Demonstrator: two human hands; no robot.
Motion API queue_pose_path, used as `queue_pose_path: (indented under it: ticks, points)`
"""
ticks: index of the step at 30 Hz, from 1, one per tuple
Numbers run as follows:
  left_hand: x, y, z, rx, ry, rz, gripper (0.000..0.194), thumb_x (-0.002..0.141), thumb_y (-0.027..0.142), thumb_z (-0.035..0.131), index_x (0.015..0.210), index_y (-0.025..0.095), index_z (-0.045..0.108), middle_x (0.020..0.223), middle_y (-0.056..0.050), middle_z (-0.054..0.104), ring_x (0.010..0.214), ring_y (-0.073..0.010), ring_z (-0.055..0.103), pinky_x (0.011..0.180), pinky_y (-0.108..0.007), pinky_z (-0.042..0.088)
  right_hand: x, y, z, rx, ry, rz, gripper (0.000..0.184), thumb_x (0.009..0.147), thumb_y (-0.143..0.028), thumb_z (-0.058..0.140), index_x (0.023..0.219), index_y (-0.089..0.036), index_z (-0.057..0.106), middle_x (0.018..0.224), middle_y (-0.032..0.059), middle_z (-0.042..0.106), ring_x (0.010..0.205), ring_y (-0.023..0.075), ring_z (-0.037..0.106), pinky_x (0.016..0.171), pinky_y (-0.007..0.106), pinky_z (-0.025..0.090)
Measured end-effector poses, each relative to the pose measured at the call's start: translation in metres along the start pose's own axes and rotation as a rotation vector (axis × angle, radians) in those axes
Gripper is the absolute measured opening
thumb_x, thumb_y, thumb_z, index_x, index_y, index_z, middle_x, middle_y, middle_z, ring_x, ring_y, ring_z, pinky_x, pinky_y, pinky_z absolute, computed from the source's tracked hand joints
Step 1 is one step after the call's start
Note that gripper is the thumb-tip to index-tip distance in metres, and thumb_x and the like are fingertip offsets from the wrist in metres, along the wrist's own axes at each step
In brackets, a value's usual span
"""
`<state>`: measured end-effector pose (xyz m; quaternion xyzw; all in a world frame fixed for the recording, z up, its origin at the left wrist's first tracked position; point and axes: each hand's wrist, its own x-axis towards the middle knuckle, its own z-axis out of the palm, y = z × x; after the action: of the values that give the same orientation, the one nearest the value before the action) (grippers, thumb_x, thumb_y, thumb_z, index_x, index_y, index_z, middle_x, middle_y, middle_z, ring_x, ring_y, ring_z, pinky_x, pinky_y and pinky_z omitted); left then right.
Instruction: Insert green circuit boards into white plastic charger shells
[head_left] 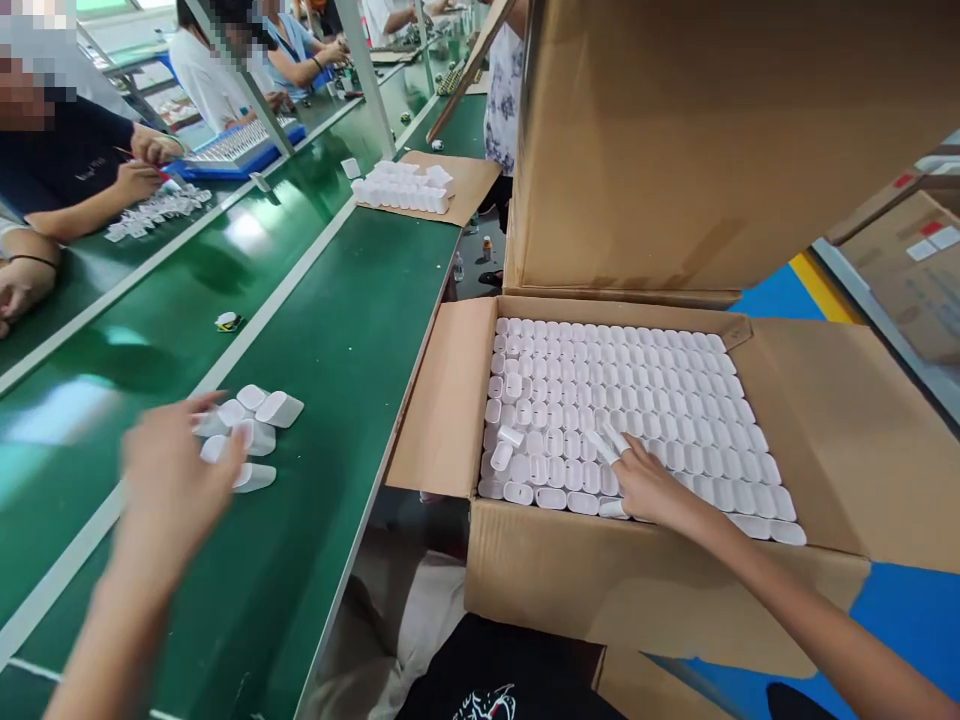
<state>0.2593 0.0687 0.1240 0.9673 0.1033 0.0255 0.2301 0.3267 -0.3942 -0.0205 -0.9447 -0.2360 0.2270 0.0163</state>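
An open cardboard box (637,590) at my right holds tightly packed rows of small white plastic shells (645,390). My right hand (641,480) rests inside the box on those shells, its white-capped fingertips stretched onto the rows. My left hand (176,480) hovers over a small heap of loose white shells (259,425) on the green conveyor belt (337,350); it is blurred by motion, fingers spread above the pieces, and I cannot see anything held in it.
A cardboard sheet carrying more white shells (409,188) lies farther along the belt. Other people sit at the left, hands on small white parts (154,210) and a blue tray (240,148). A tall cardboard flap (712,140) rises behind the box.
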Motion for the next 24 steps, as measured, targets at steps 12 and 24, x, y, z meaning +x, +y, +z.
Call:
queue_pose_path:
  ticks: [12, 24]
  points:
    - [0.026, 0.162, 0.219, 0.351, -0.487, 0.209, 0.032, 0.094, 0.033, 0.060, 0.120, 0.014, 0.058, 0.119, -0.010, 0.062, 0.102, -0.0206, 0.064, 0.087, -0.041, 0.058, -0.015, 0.011, 0.009, 0.069, 0.121, -0.036, 0.051, 0.075, -0.003, 0.052, 0.124, -0.017, 0.061, 0.131, 0.0172, 0.054, 0.136, 0.0367, 0.038, 0.107, 0.051, 0.043]
    - [0.029, 0.149, 0.224, 0.314, -0.570, 0.185, 0.034, 0.095, 0.035, 0.059, 0.122, 0.015, 0.057, 0.119, -0.009, 0.062, 0.101, -0.0203, 0.065, 0.086, -0.040, 0.058, -0.011, 0.025, 0.020, 0.135, 0.169, -0.094, 0.083, 0.073, -0.002, 0.048, 0.152, -0.022, 0.030, 0.147, 0.0154, 0.043, 0.137, 0.0358, 0.039, 0.109, 0.054, 0.041]
